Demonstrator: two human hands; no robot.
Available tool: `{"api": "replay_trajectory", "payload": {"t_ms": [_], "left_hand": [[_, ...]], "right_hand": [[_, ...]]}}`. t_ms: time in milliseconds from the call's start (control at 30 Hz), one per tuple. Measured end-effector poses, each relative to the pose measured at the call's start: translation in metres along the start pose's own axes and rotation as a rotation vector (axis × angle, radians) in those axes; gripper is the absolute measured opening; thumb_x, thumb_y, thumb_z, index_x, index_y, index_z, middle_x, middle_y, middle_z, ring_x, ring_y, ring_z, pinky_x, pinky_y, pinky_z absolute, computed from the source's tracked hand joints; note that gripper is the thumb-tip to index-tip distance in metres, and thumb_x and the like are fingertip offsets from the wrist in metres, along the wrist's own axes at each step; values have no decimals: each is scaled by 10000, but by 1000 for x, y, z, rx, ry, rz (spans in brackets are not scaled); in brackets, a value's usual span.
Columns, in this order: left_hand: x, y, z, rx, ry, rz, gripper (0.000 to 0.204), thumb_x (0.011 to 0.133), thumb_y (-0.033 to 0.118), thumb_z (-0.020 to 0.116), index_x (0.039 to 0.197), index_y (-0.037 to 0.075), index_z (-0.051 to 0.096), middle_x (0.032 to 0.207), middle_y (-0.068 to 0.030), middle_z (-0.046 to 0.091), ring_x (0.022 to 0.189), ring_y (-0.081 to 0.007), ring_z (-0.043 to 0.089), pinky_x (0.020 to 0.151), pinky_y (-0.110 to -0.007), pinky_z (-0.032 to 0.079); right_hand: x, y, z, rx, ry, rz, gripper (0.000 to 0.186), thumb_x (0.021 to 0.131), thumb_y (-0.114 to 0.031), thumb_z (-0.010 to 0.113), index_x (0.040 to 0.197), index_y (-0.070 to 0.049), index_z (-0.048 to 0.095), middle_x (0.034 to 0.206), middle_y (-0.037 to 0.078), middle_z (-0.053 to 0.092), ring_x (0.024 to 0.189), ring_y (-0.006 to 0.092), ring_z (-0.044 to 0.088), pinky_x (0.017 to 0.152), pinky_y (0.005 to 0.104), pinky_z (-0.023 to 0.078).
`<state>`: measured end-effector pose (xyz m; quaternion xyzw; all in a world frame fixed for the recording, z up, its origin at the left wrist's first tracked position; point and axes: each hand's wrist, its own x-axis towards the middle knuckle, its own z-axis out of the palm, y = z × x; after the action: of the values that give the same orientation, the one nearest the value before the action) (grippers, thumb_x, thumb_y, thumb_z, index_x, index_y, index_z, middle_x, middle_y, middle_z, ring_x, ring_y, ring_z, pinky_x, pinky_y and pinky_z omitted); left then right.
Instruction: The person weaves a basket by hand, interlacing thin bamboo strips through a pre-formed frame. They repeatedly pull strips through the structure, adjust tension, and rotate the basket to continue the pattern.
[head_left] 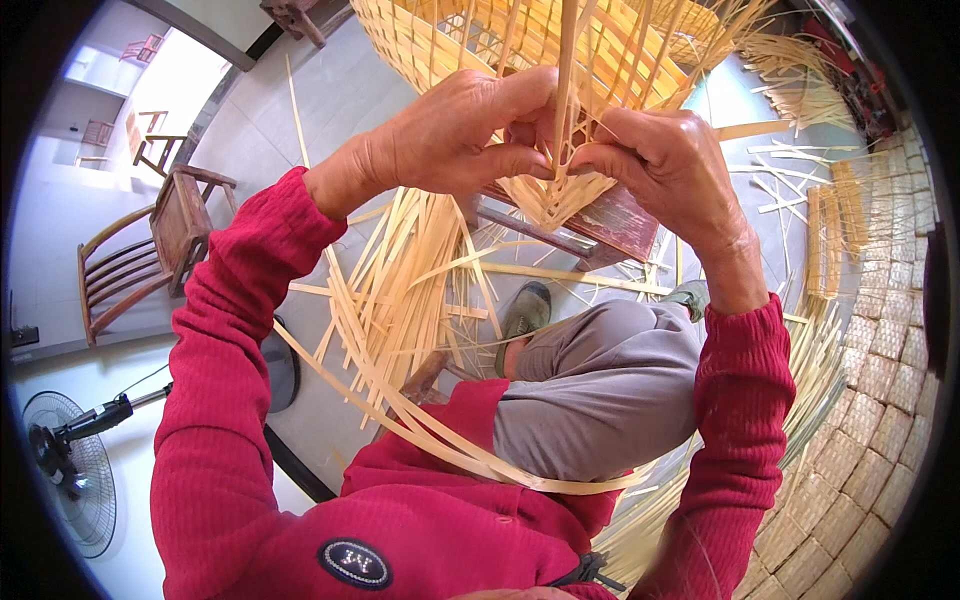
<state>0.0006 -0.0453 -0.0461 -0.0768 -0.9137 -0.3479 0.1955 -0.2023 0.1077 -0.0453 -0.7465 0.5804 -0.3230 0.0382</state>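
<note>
A large basket of pale bamboo strips (620, 65) stands in front of me, with upright strips rising from its weave. Its pointed near corner (548, 203) hangs over the edge of a reddish-brown wooden bench (625, 222). At that corner my left hand (465, 130) is closed, thumb and fingers pinching the upright bamboo strips. Just across from it, my right hand (665, 165) pinches strips on the other side, its thumb bent inward toward the left thumb. The fingertips nearly meet, and they partly hide the weave between them.
Loose bamboo strips (400, 280) lie heaped on the floor below the basket. One long strip (430, 425) crosses my lap. A wooden chair (160, 240) and a black fan (75, 465) stand at left. Stacked woven pieces (870, 400) line the right side.
</note>
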Motion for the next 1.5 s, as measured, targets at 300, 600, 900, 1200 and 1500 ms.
{"api": "replay_trajectory", "payload": {"t_ms": [300,600,900,1200,1500], "left_hand": [[4,-3,-9,25,-72,-9,286,880,107,791,1113,41,640,1023,-70,697,945,-243,697,835,-357,548],[-24,17,3,18,195,-185,220,878,101,799,1073,37,720,1017,-49,715,830,-130,639,756,-287,516],[-58,23,18,-115,538,-299,80,893,81,794,914,22,745,900,-37,717,747,-75,578,692,-258,486],[-61,27,24,-172,611,-197,87,898,74,787,943,21,737,860,-32,683,786,-108,590,727,-275,478],[-67,16,24,-132,586,-200,120,877,115,811,946,31,760,856,-36,696,757,-102,613,690,-266,494]], "right_hand": [[16,1,-5,-57,-89,-40,302,880,-389,738,787,-102,717,661,136,642,643,347,644,608,451,486],[18,-31,2,-245,75,34,262,878,-352,748,792,-105,731,666,132,672,645,337,668,665,445,501],[-21,-61,59,359,493,386,58,964,-45,610,984,-36,664,898,74,715,792,266,685,709,354,535],[-15,-19,43,2108,243,330,241,1038,-273,620,967,-49,673,1075,160,722,886,205,702,796,291,590],[10,-92,37,918,245,206,312,975,-227,731,1188,-6,675,996,-27,654,820,55,523,736,213,431]]}}
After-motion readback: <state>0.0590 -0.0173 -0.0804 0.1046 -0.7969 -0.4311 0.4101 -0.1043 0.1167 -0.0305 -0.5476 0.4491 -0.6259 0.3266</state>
